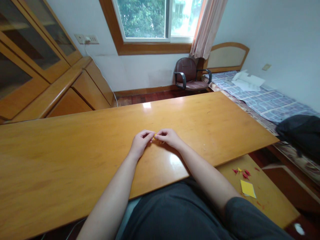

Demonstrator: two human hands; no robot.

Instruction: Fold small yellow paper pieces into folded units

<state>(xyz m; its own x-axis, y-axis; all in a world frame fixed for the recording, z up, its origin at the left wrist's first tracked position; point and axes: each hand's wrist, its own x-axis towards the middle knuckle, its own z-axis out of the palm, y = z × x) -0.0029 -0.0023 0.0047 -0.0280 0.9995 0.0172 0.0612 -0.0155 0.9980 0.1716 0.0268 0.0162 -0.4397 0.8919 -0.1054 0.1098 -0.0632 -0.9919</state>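
Note:
Both hands meet over the middle of a long wooden table [75,160]. My left hand [140,142] and my right hand [169,137] pinch a tiny yellow piece of paper [155,136] between their fingertips. The paper is mostly hidden by the fingers, so its shape is unclear. Both wrists rest on the table top.
A lower wooden surface [272,196] at the right carries a yellow paper sheet [248,188] and several small red folded pieces [244,173]. A bed [265,100] with a black bag [300,133] lies at the right, an office chair [188,75] under the window, wooden cabinets [37,66] at the left.

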